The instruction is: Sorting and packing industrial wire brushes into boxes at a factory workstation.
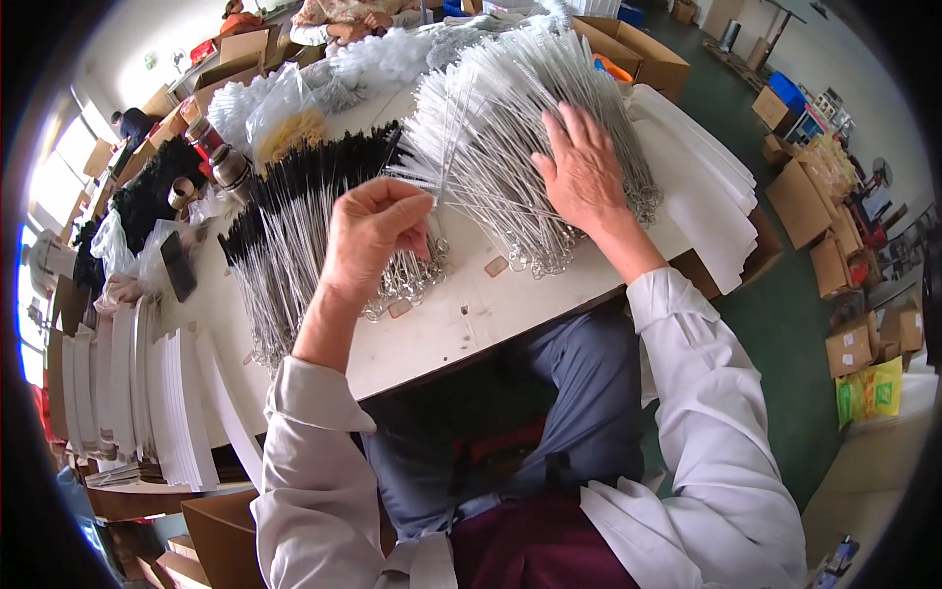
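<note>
A thin white-bristled wire brush [417, 177] is pinched in the left hand [371, 236], while the right hand [581, 169] is laid flat, unclenched, on the white brush pile [510, 108].

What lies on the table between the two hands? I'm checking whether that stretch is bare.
Not bare: in the head view, wire brush stems fan across the table between the left hand and right hand.

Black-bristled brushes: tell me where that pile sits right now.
In the head view, the black-bristled brushes lie on the left half of the white table, just beyond the left hand, beside the white-bristled brushes under the right hand.
</note>
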Motion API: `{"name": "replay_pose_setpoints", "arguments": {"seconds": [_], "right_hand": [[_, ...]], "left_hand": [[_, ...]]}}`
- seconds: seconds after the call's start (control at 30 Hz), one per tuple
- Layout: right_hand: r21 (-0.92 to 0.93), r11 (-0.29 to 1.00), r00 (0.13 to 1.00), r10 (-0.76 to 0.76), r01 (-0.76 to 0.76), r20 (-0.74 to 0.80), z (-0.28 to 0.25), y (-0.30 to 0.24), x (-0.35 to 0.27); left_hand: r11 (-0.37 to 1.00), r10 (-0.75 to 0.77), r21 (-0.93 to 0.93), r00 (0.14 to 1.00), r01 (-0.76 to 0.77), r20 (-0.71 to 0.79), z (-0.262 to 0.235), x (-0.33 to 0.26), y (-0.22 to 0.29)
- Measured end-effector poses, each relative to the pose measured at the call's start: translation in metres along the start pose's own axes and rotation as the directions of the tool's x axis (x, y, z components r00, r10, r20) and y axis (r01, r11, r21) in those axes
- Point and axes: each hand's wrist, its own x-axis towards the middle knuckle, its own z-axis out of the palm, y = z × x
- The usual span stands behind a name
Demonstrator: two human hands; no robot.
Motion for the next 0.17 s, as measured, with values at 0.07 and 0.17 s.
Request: {"name": "replay_pose_setpoints", "arguments": {"seconds": [0.07, 0.17], "right_hand": [[0.024, 1.0, 1.0, 0.019, -0.019, 0.004, 0.016, 0.016, -0.01], [0.091, 0.994, 0.998, 0.054, -0.057, 0.036, 0.021, 0.017, -0.006]], "left_hand": [[0.997, 0.062, 0.038, 0.998, -0.062, 0.001, 0.0, 0.006, 0.018], [0.991, 0.137, 0.015, 0.99, -0.136, -0.022, -0.021, 0.011, 0.049]]}}
